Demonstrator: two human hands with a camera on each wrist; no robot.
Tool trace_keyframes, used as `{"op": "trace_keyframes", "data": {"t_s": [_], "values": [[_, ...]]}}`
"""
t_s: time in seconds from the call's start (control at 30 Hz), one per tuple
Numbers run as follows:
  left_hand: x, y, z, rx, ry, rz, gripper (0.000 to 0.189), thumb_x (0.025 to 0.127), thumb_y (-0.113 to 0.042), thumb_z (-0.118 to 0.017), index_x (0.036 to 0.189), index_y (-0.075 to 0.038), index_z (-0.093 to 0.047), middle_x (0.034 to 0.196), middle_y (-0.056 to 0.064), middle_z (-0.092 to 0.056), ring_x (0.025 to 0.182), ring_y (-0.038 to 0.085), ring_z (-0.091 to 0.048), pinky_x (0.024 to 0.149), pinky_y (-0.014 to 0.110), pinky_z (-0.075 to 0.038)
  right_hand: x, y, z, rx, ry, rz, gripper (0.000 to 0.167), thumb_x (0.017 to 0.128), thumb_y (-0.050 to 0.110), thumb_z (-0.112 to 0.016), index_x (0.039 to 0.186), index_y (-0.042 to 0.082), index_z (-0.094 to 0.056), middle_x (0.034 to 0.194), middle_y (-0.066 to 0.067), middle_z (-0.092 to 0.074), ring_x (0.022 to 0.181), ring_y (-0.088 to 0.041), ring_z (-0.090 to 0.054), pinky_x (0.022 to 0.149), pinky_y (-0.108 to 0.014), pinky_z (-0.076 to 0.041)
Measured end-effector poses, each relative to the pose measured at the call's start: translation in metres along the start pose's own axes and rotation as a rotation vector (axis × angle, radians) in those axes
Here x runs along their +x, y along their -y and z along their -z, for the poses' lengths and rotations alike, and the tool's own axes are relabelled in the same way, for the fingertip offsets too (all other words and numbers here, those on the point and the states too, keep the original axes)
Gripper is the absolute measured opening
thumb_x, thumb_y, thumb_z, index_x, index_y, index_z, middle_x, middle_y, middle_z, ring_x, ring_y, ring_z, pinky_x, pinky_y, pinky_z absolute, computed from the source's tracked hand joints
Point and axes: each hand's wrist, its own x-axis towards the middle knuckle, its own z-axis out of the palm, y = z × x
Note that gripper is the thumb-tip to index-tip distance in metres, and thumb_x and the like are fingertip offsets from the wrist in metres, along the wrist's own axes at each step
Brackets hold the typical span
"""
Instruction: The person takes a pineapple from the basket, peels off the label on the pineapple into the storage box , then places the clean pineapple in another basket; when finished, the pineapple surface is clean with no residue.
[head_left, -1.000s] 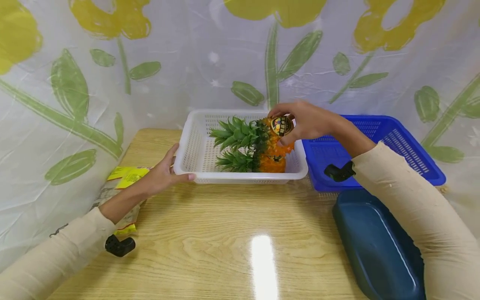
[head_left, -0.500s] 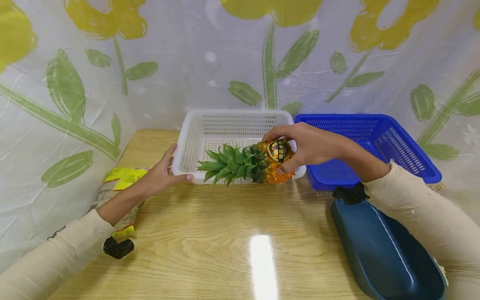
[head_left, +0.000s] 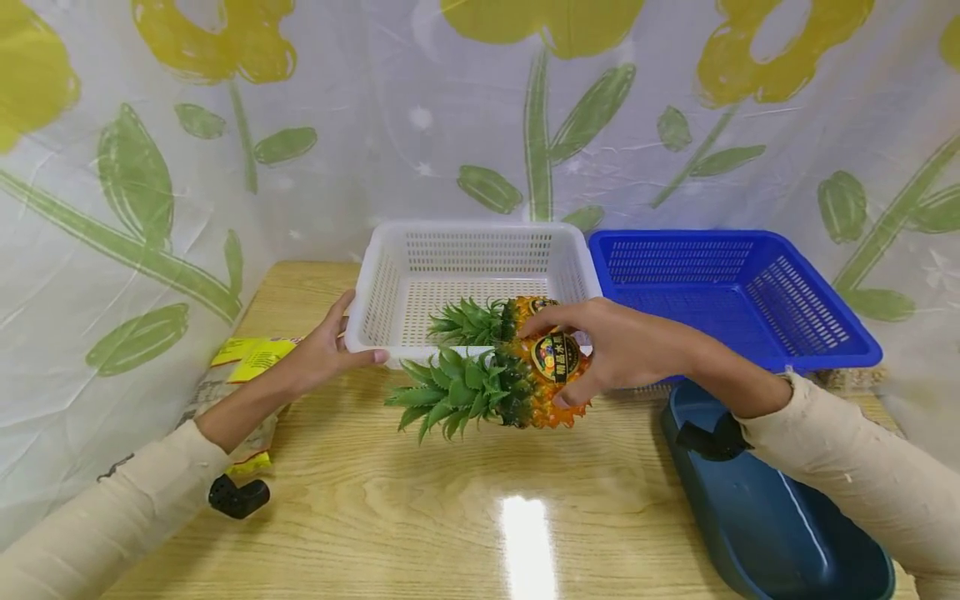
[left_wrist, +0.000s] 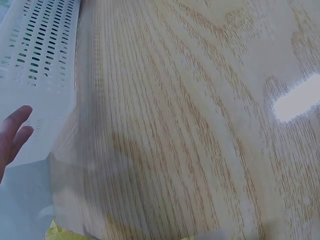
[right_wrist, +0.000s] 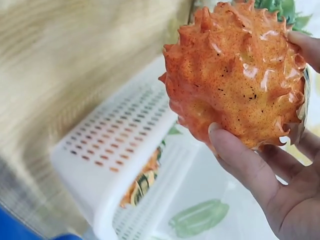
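My right hand (head_left: 626, 346) grips an orange pineapple (head_left: 558, 400) with a spiky green crown and a black-and-gold label, thumb and fingers round its body. It is in front of the white basket's near rim, crown to the left. In the right wrist view the bumpy base of this pineapple (right_wrist: 235, 75) faces me. Another pineapple (head_left: 468, 321) lies inside the white basket (head_left: 480, 250), partly hidden behind the held one. At that basket's front left corner my left hand (head_left: 318, 350) rests spread, thumb along the front rim and fingers against the left side.
A blue basket (head_left: 667, 308) stands right of the white one. In front of it is a dark teal tub (head_left: 780, 517), partly under my right sleeve. A yellow-edged bag (head_left: 258, 358) lies at the left, beside my left forearm. A flowered curtain (head_left: 375, 125) hangs behind the table.
My right hand has lifted one pineapple out of the white basket and brought it toward me, past the front rim. The other pineapple stays inside. My left hand keeps its place at the corner.
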Motion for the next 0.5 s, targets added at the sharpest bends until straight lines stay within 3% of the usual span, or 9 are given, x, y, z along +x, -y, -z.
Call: {"op": "trace_keyframes", "data": {"t_s": [0.27, 0.37, 0.5], "values": [[-0.002, 0.000, 0.000, -0.027, 0.001, -0.020, 0.107, 0.093, -0.014, -0.072, 0.161, -0.022, 0.010, 0.159, 0.024, -0.028, 0.136, 0.045, -0.047, 0.093, 0.032, -0.053, -0.006, 0.003, -0.018, 0.045, -0.022, -0.023, 0.069, 0.080, 0.033, -0.084, 0.141, 0.021, -0.054, 0.138, 0.004, -0.057, 0.101, -0.018, -0.053, 0.075, -0.035, -0.051], [-0.003, -0.001, -0.001, -0.020, 0.000, -0.011, 0.106, 0.094, -0.015, -0.071, 0.161, -0.022, 0.011, 0.159, 0.024, -0.028, 0.137, 0.045, -0.047, 0.096, 0.034, -0.052, -0.009, 0.003, -0.024, 0.031, -0.039, -0.045, 0.070, 0.079, 0.034, -0.084, 0.142, 0.020, -0.054, 0.136, 0.003, -0.058, 0.095, -0.017, -0.054, 0.074, -0.034, -0.050], [-0.004, -0.003, 0.000, -0.001, -0.005, 0.012, 0.106, 0.095, -0.019, -0.071, 0.161, -0.022, 0.012, 0.159, 0.023, -0.027, 0.138, 0.043, -0.046, 0.101, 0.043, -0.049, -0.011, 0.002, -0.032, 0.034, -0.049, -0.079, 0.071, 0.079, 0.032, -0.084, 0.141, 0.018, -0.054, 0.134, 0.001, -0.060, 0.076, -0.014, -0.052, 0.065, -0.031, -0.048]]}}
